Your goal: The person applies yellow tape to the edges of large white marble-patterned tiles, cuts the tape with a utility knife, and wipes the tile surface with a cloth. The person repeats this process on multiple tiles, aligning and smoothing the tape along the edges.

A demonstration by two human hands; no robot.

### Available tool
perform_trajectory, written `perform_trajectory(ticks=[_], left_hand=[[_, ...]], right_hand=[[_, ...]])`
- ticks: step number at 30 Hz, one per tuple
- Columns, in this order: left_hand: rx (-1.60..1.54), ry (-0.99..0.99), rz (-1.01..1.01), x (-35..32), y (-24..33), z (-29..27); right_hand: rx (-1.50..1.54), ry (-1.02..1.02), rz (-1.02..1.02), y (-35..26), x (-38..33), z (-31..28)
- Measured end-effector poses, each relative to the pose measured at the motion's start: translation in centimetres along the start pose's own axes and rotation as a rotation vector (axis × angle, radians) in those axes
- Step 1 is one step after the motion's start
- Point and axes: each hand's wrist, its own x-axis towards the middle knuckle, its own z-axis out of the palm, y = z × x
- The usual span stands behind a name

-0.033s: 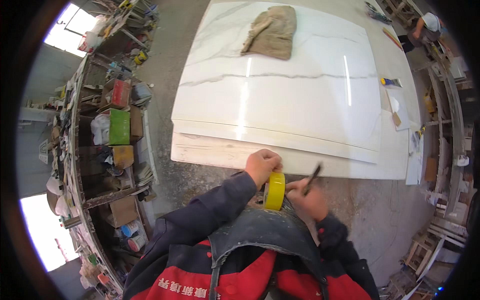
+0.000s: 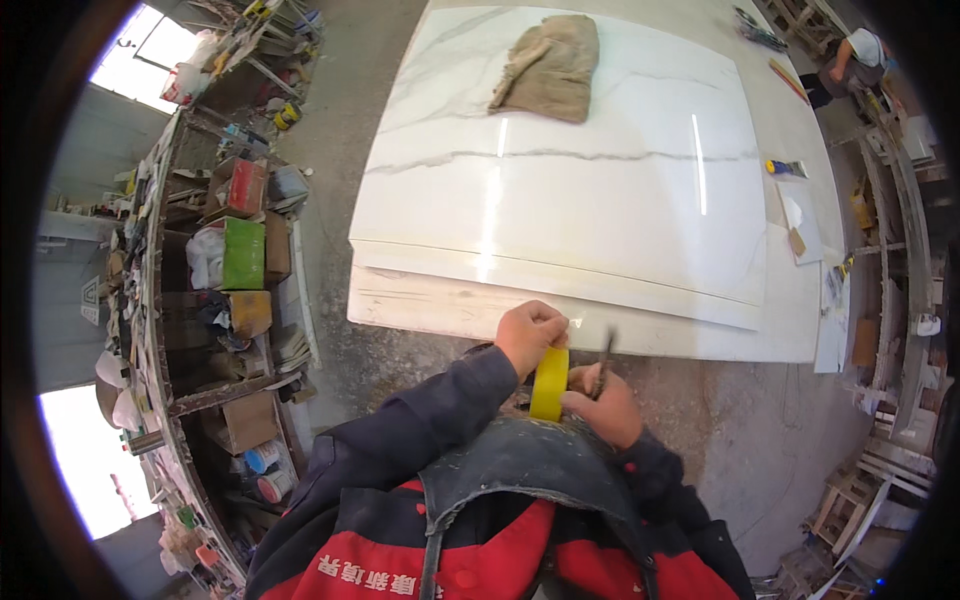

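Observation:
In front of my apron is a roll of yellow tape (image 2: 549,385), standing on edge between my hands. My left hand (image 2: 528,338) is closed in a pinch at the roll's upper rim, and a small shiny clear piece (image 2: 576,323) shows just beyond the fingertips. My right hand (image 2: 612,408) wraps round a slim dark tool (image 2: 604,362) that points up and away; whether it is a knife or a pen I cannot tell. The right fingertips are close against the roll's right side. Beyond both hands lies a white marble-patterned slab (image 2: 590,220) on a pale worktable (image 2: 440,303).
A folded brown cloth (image 2: 550,72) rests on the slab's far part. A scraper (image 2: 784,167) with a yellow-and-blue handle lies at the right. Shelves (image 2: 222,400) with boxes (image 2: 243,253) line the left. Another person (image 2: 856,60) is at the far right.
My right hand has moved left, closer to the tape roll, and the dark tool now stands more upright. My left hand keeps its pinch. The whole view has shifted slightly.

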Motion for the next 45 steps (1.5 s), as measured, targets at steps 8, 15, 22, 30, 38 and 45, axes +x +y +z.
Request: perform_trajectory(ticks=[8,15,22,30,38,45], left_hand=[[0.22,-0.098,0.205,0.1,0.3,-6.6],[0.081,-0.35,0.06,0.9,3.8,-14.0],[0.058,-0.541,0.142,-0.2,6.7,-21.9],[0.066,-0.609,0.029,-0.3,9.9,-29.6],[0.218,-0.611,0.015,2.1,11.2,-33.0],[0.595,-0.28,0.522,9.2,13.1,-32.7]], right_hand=[[0.105,0.025,0.227,0.0,1.5,7.8],[0.095,0.45,0.23,-3.3,4.0,19.1],[0.383,0.539,0.177,-6.9,4.5,29.3],[0.44,0.516,0.117,-8.1,2.8,33.1],[0.206,0.438,0.142,-8.9,3.4,33.2],[0.091,0.48,0.268,-6.4,1.5,34.3]])
